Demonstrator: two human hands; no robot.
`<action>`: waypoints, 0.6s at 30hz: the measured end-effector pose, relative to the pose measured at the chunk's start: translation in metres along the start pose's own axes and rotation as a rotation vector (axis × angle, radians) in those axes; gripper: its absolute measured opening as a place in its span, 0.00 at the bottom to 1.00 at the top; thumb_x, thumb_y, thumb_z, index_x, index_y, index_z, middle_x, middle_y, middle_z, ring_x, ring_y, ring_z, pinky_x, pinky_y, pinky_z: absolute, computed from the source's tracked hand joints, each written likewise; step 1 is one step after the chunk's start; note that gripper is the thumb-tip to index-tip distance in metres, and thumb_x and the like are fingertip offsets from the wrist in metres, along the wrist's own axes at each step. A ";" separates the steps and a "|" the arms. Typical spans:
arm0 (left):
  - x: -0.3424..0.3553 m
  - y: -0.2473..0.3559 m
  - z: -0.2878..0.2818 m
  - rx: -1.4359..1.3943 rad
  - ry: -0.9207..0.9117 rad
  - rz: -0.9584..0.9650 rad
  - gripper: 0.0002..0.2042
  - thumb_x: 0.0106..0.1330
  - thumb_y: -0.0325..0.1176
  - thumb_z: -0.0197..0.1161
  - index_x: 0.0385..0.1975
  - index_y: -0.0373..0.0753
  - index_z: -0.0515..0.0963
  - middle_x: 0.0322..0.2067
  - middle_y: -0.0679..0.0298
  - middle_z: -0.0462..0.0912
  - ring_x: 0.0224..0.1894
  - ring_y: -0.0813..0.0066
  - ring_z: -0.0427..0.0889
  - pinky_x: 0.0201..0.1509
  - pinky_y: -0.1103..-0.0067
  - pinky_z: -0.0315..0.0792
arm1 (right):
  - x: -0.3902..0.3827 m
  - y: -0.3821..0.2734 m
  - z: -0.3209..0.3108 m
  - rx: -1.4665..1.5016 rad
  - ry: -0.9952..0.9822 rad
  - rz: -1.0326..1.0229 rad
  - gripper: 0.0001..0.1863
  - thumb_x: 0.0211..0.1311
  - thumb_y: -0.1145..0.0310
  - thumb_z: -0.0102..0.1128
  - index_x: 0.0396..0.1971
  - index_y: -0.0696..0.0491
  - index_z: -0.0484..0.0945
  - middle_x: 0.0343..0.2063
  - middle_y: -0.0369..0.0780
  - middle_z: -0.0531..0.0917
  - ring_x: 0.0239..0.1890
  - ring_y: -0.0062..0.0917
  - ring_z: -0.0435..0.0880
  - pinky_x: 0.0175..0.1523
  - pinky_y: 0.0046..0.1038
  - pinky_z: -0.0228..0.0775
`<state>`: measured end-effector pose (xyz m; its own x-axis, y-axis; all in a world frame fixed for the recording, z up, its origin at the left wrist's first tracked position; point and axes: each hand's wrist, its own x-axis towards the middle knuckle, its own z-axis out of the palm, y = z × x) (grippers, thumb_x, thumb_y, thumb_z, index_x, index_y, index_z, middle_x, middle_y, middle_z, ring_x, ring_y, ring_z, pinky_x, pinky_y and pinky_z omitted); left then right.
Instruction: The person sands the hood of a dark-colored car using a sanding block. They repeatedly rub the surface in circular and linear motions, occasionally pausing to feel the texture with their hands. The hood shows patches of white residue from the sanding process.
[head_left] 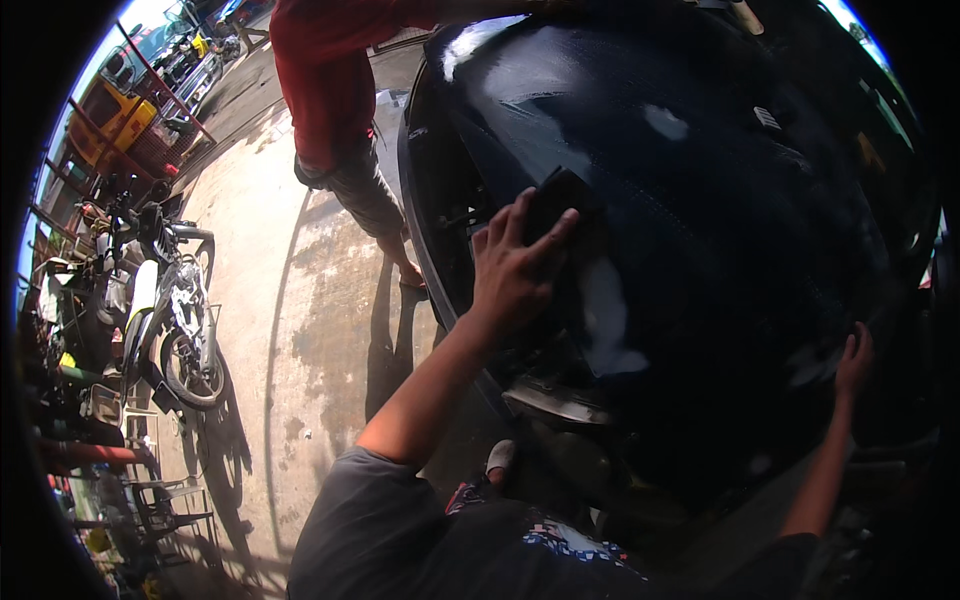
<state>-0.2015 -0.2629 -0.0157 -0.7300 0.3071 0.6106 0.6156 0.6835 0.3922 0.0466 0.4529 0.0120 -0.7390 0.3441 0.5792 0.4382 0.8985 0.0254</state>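
A dark blue car hood [690, 230] fills the middle and right, with pale, dull patches and whitish smears on its surface. My left hand [515, 265] is over the hood's left part, fingers wrapped round a black sanding block [563, 196] that lies against the panel. The block's underside is hidden. On the right, my right hand [853, 365] rests with fingers stretched out on the car's shaded side and holds nothing. Below my left hand is the car's headlight [555, 405], near the open gap at the front edge.
At the hood's far left corner stands a person in a red shirt [320, 85], one arm reaching over the car. A partly stripped motorcycle [185, 320] stands left on the stained concrete floor [320, 330]. Beyond it are piled parts, metal posts and a yellow machine [110, 118].
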 end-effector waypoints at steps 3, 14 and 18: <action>-0.067 0.072 -0.013 -0.130 -0.099 0.259 0.32 0.66 0.37 0.72 0.72 0.68 0.79 0.80 0.47 0.63 0.77 0.49 0.67 0.74 0.57 0.59 | -0.002 0.011 0.011 -0.004 -0.015 0.004 0.20 0.86 0.61 0.51 0.69 0.49 0.78 0.69 0.44 0.80 0.72 0.44 0.76 0.75 0.44 0.68; 0.157 -0.213 0.032 0.079 -0.003 -0.242 0.28 0.78 0.49 0.62 0.78 0.68 0.72 0.79 0.47 0.66 0.79 0.44 0.66 0.80 0.54 0.60 | -0.009 -0.032 -0.014 -0.170 -0.064 0.127 0.21 0.86 0.61 0.50 0.71 0.48 0.75 0.72 0.43 0.76 0.75 0.42 0.73 0.77 0.44 0.67; 0.103 -0.116 0.015 0.084 -0.067 -0.220 0.28 0.77 0.50 0.60 0.78 0.71 0.72 0.80 0.50 0.64 0.78 0.46 0.65 0.79 0.52 0.59 | -0.006 -0.035 -0.015 -0.115 -0.126 0.188 0.21 0.86 0.61 0.48 0.72 0.49 0.75 0.73 0.43 0.76 0.77 0.42 0.72 0.78 0.44 0.66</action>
<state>-0.3523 -0.3008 -0.0086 -0.8635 0.1866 0.4686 0.4150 0.7908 0.4499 0.0428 0.4154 0.0197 -0.6936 0.5401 0.4766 0.6242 0.7809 0.0234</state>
